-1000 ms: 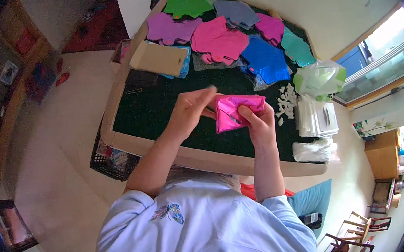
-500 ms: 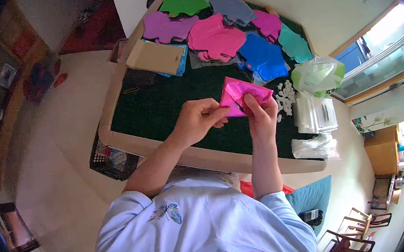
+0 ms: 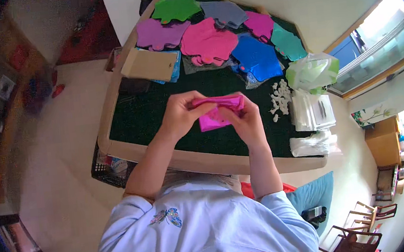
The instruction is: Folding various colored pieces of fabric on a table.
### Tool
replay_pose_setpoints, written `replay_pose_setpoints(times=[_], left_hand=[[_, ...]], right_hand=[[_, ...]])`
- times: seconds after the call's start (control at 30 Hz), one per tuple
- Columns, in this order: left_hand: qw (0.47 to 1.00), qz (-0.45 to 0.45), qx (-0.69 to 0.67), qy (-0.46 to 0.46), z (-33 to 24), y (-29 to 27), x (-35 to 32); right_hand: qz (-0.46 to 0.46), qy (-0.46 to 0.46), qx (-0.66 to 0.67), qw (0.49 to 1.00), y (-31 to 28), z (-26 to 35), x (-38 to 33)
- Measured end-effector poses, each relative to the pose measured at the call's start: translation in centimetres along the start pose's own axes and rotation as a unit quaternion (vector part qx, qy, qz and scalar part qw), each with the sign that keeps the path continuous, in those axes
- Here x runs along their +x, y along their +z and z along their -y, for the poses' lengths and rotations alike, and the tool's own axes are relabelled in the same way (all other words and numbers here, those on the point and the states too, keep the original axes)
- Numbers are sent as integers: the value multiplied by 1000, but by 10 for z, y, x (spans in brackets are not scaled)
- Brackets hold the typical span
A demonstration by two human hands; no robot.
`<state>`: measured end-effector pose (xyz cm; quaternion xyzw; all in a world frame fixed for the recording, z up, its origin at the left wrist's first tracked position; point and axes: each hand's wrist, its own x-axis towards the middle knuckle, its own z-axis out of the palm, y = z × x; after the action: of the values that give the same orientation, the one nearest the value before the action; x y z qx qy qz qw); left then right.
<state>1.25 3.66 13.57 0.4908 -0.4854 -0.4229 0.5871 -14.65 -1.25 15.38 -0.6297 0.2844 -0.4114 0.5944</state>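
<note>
Between my two hands is a shiny magenta folded piece [image 3: 213,121] of thin, film-like material, held up over the near part of the table [image 3: 137,118]. My left hand [image 3: 181,113] pinches its left upper edge with thumb and fingers. Its right side is gripped by my right hand [image 3: 249,125], the thumb lying across the front. The fingers behind the piece are mostly hidden. Farther back lie flat stacks of similar glossy sheets with cut-out outlines: a pink stack [image 3: 209,41], a blue stack [image 3: 257,58] and a purple stack [image 3: 162,32].
Green [image 3: 176,9], grey and teal stacks line the far side. A cardboard piece [image 3: 149,65] lies at the left. Small white pieces [image 3: 280,97], a plastic bag [image 3: 313,72] and clear sleeves [image 3: 311,112] are along the right. Beside the table's right front corner is a teal cushion [image 3: 312,195].
Both hands have moved left with the magenta piece. It has turned from a tilted flat packet to a more level one with its top edge folded or opened. My left hand now grips higher.
</note>
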Motion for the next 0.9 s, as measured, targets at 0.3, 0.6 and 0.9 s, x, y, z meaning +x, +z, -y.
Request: replay_pose_setpoints(times=[0.3,0.6,0.9], left_hand=[[998,-64,-8,16,1,8,-6],[985,-133,-101,34,16,9,2],[999,-46,19,16,-19,-6,0]], right_hand=[[-27,-25,86,996,-17,-13,7],[-27,14,103,994,-4,-16,7],[38,-26,42,998,-8,13,2]])
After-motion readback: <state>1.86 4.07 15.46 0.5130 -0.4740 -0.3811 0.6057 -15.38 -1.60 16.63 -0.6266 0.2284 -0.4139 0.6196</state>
